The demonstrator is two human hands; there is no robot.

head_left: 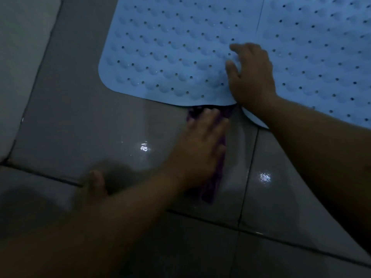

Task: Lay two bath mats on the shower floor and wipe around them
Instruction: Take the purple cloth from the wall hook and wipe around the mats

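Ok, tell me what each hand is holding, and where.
Neither closes a grip. The left hand presses flat on the purple cloth; the right hand rests on the left mat, near its corner.

Purple cloth (212, 185) mostly hidden under left hand (200, 149), prob.

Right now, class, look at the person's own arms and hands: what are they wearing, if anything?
Nothing shows on them. Both forearms are bare as far as the picture reaches, with no sleeves in view. The left hand and right hand have no gloves, and no rings, watch or bands can be made out in the dim, blurred light.
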